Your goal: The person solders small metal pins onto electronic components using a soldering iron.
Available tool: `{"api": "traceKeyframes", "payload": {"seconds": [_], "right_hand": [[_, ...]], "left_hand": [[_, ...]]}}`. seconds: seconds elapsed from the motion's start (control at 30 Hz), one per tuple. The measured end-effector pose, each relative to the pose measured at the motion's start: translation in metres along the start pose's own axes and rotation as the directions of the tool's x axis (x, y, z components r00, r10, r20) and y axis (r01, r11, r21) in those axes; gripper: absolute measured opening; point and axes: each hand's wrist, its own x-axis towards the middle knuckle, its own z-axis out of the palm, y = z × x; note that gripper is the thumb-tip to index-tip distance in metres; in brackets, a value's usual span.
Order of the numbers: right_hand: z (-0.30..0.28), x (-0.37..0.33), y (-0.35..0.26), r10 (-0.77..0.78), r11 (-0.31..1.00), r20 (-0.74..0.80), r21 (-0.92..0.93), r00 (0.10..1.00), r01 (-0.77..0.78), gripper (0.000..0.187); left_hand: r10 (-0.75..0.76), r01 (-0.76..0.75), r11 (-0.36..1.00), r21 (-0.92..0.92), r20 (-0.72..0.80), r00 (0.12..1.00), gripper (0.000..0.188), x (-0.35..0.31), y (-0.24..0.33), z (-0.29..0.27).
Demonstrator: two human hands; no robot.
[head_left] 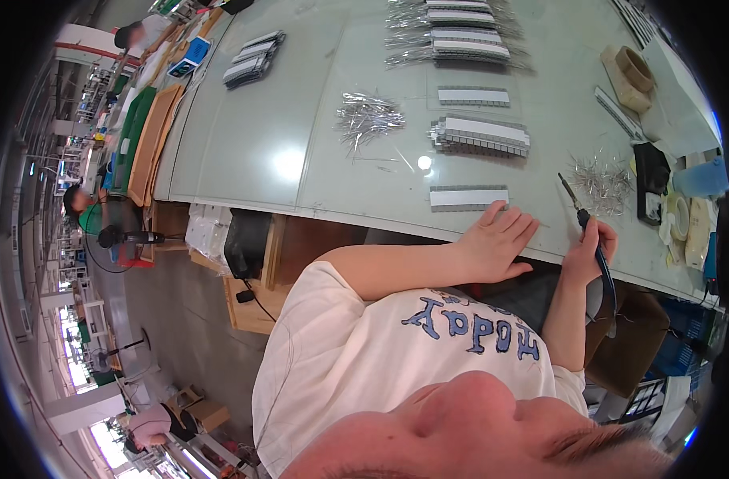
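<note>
My left hand [502, 243] lies flat with its fingers stretched out near the table's front edge. Its fingertips reach the right end of a flat strip [468, 198] with a white middle and grey, notched edges. My right hand [592, 249] is closed around the handle of a soldering iron [572, 196], whose tip points up and away from me. Beyond the tip, to the right, lies a loose heap of thin silvery wire pieces [600, 182]. A stack of similar strips [480, 136] and a single strip [474, 96] lie farther back.
More strip stacks with wires [468, 44] stand at the far side. Another wire heap [368, 120] lies left of centre, a small strip pile [254, 57] at far left. On the right are a black holder [650, 180], tape rolls [680, 217] and a blue container [701, 180].
</note>
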Motion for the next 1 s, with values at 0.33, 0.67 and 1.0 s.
{"api": "traceKeyframes", "payload": {"seconds": [0.33, 0.67, 1.0], "right_hand": [[0.010, -0.012, -0.021, -0.106, 0.994, 0.110, 0.040, 0.988, 0.103, 0.014], [-0.003, -0.023, -0.044, -0.271, 0.952, 0.410, -0.021, 0.871, 0.306, 0.021], [0.002, -0.022, -0.045, -0.282, 0.955, 0.461, 0.047, 0.842, 0.294, 0.020]], "left_hand": [[-0.179, 0.176, 0.983, 0.049, 0.065, 0.982, 0.067, -0.034, -0.038, -0.049], [-0.055, 0.049, 0.997, 0.053, 0.126, 0.991, 0.069, -0.044, -0.044, -0.047], [-0.024, 0.016, 0.998, 0.064, 0.125, 0.992, 0.071, -0.044, -0.048, -0.043]]}}
